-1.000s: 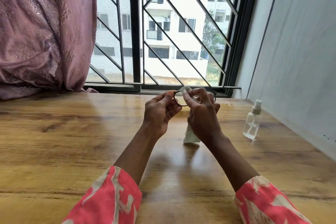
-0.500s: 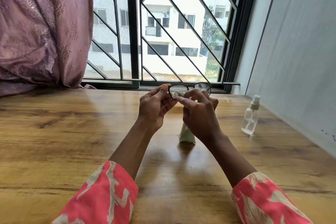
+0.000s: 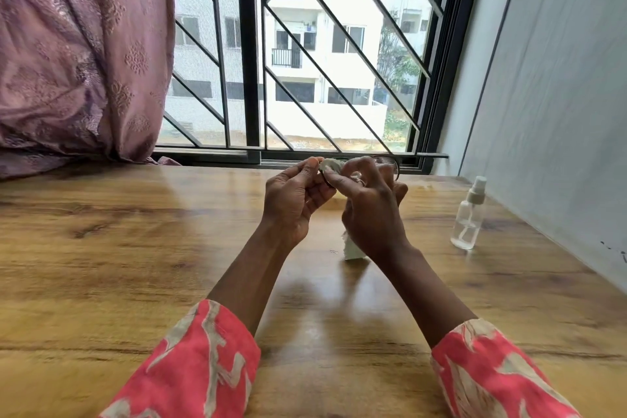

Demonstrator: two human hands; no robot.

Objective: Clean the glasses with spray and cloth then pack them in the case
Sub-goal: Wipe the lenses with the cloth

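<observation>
Black-framed glasses (image 3: pixel 390 163) are held up above the wooden table (image 3: pixel 135 248), mostly hidden behind my fingers. My left hand (image 3: pixel 295 200) pinches the left end of the frame. My right hand (image 3: pixel 369 210) presses a white cloth (image 3: pixel 329 165) over the left lens, and the cloth's loose tail (image 3: pixel 353 249) hangs below that hand toward the table. A small clear spray bottle (image 3: pixel 467 217) with a white nozzle stands upright to the right, apart from both hands. No case is in view.
A barred window (image 3: pixel 305 61) runs along the table's far edge. A mauve curtain (image 3: pixel 74 51) drapes onto the table at the back left. A grey wall (image 3: pixel 559 95) borders the right side, close behind the bottle.
The cloth has come up over the left lens, which showed bare half a second ago. Both hands stay together in the same spot; the view has tilted slightly.
</observation>
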